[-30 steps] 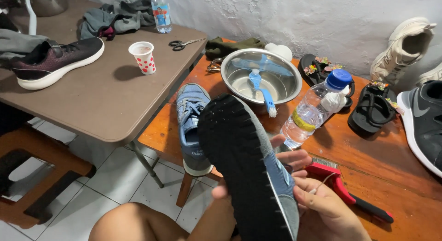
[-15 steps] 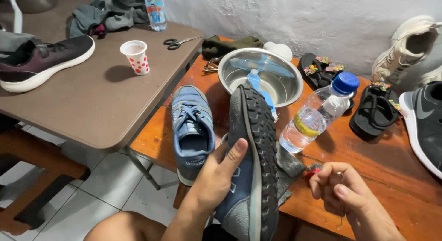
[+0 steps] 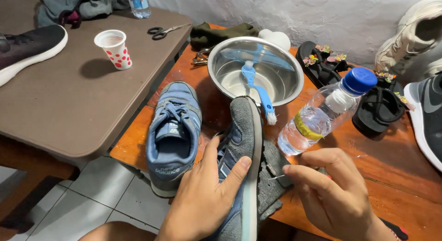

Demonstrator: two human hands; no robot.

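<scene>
A: Where's the shoe?

B: Lower centre of frame. My left hand grips the blue-grey sneaker on its side, fingers wrapped over the upper.

A: Right hand?

B: Lower right. My right hand has fingertips pinched on a thin needle, beside the grey cloth.

Matt grey suede shoe, glossy steel bowl, clear plastic bottle, polished wooden table.

Wooden table: crowded. Steel bowl with blue brush directly beyond the held shoe; tilted water bottle just right; second blue shoe just left. Open passage: bare wood right of the right hand. Brown table: broad bare middle.
</scene>
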